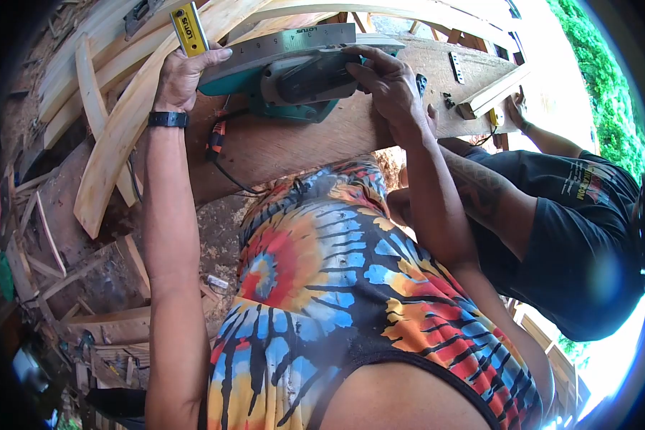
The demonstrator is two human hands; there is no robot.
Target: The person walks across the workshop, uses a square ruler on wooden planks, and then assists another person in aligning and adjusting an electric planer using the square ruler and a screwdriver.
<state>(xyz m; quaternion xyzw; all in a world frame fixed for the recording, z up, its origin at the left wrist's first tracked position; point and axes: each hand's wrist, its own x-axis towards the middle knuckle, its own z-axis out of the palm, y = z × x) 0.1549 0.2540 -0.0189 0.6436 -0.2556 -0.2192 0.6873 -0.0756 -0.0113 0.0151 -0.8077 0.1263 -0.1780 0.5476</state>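
My left hand (179, 77) is closed around a Lotus try square with a yellow handle (188, 32). The square's steel blade (287, 44), marked with numbers, runs to the right along the far side of a teal and black electric planer (304, 82). The planer lies on its side on a wide wooden board. My right hand (393, 89) has bent fingers gripping the right part of the planer's dark body, close to the blade's end. Whether blade and planer touch all along cannot be made out.
The wide board (294, 147) carries a black cord (226, 161), a small holed metal plate (456, 67) and a short wood block (493, 92). Curved timber strips (115, 143) lie at left. A co-worker in a dark shirt (580, 244) sits at right, one hand (517, 111) near the block.
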